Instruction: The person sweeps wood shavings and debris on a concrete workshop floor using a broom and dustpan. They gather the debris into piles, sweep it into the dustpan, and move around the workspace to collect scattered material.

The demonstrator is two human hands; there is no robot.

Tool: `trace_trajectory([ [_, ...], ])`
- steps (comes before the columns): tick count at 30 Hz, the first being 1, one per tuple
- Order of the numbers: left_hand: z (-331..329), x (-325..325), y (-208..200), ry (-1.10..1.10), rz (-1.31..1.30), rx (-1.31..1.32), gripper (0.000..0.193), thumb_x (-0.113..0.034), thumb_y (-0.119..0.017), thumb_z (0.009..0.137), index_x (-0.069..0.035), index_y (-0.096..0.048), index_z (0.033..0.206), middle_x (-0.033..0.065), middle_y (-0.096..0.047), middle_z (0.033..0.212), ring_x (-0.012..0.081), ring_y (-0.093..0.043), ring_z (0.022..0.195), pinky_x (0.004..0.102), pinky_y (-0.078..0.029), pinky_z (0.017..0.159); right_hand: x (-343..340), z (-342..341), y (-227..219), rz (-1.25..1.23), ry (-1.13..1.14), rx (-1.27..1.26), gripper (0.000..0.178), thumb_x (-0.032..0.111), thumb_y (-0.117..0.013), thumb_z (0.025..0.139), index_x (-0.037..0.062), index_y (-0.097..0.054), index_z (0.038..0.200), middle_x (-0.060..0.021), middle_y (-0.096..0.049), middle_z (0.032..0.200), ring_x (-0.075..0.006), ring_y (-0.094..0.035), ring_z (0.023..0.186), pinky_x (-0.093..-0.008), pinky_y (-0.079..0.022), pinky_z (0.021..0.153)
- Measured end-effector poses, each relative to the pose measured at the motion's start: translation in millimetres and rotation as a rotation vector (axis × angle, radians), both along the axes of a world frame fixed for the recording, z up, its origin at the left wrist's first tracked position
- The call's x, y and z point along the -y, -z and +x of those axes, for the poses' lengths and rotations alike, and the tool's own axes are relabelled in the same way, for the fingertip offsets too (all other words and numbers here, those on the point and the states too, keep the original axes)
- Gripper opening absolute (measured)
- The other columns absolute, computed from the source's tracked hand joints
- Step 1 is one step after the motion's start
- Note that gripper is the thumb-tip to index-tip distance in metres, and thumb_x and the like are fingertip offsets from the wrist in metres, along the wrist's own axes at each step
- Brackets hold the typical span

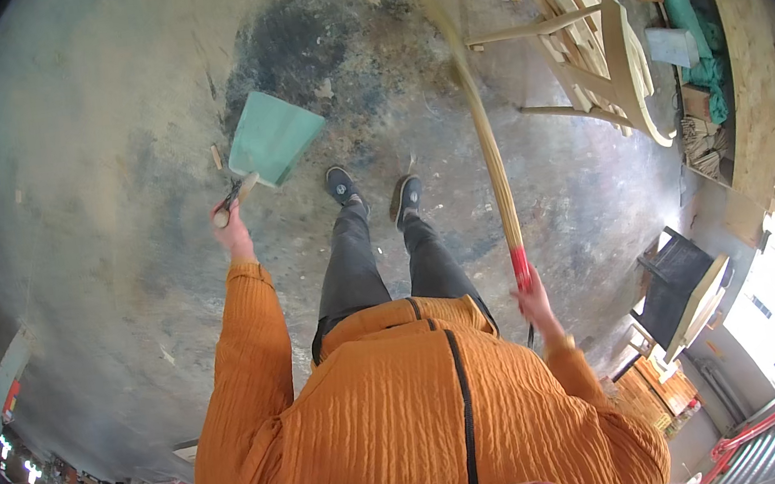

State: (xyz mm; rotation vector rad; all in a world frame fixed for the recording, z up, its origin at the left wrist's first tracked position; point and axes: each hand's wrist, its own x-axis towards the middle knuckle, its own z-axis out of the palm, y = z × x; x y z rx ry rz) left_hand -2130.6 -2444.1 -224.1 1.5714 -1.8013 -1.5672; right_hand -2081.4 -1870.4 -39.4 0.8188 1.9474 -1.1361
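My left hand (232, 228) is closed round the short handle of a pale green dustpan (274, 138), which is out in front of my left side. Whether the pan touches the floor, I cannot tell. On the right, my right hand (534, 302) grips a long wooden broom (493, 156) by the red section near the top of its stick. The stick slants away from me toward the far middle, where its lower end blurs with motion. My two dark shoes stand on the floor between pan and stick.
Pale wooden chair frames (593, 62) are piled at the far right, legs jutting toward the broom. Beyond them is a shelf with green cloth (699, 39) and boxes. A dark-topped piece of furniture (679, 288) stands to my right. Scraps dot the stained concrete floor (153, 300).
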Motion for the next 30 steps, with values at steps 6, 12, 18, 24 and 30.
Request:
trace_trajectory([
  [6,-12,-7,34,-0.125,0.482,0.061,0.038,-0.016,-0.065,0.077,-0.004,-0.045,0.107,0.0039,-0.049,0.108,0.0146,-0.048,0.093,0.0277,-0.044,0.074,39,44,-16,-0.038,0.821,0.442,0.026,0.002,-0.055,0.074,0.008,-0.041,0.096,-0.0025,-0.043,0.052,-0.0139,-0.04,0.034,-0.0273,-0.037,0.035],
  [12,4,-17,41,-0.205,0.707,0.193,0.045,-0.021,-0.052,0.085,-0.006,-0.035,0.123,0.0069,-0.041,0.119,0.0224,-0.047,0.103,0.0314,-0.043,0.081,109,-11,81,-0.65,1.124,0.613,0.014,0.005,-0.052,0.078,0.0087,-0.039,0.074,-0.0005,-0.04,0.051,-0.0123,-0.043,0.039,-0.0259,-0.035,0.034],
  [18,-28,-49,21,0.09,0.746,0.232,0.042,-0.019,-0.052,0.085,-0.009,-0.037,0.122,0.0099,-0.045,0.118,0.0254,-0.048,0.106,0.0354,-0.043,0.081,199,-116,93,-0.438,0.181,0.124,0.051,0.003,-0.055,0.073,0.0076,-0.035,0.12,-0.0047,-0.048,0.064,-0.0134,-0.047,0.044,-0.0273,-0.041,0.039],
  [24,-109,-122,-30,0.411,0.669,0.221,0.034,-0.022,-0.052,0.085,-0.012,-0.042,0.116,0.0089,-0.05,0.111,0.0251,-0.052,0.099,0.0387,-0.045,0.079,70,-115,64,-0.086,-0.455,-0.231,0.073,0.015,-0.061,0.067,0.0133,-0.026,0.131,-0.0208,-0.058,0.093,-0.0371,-0.056,0.087,-0.0402,-0.044,0.076],
  [30,-196,-253,-82,0.583,0.719,0.087,0.032,-0.023,-0.057,0.083,-0.013,-0.044,0.11,0.0063,-0.051,0.105,0.023,-0.053,0.092,0.0439,-0.046,0.076,-83,44,-1,0.195,-0.259,-0.12,0.076,0.012,-0.06,0.065,0.0165,-0.025,0.132,-0.0223,-0.056,0.101,-0.0394,-0.053,0.093,-0.0432,-0.043,0.078],
])
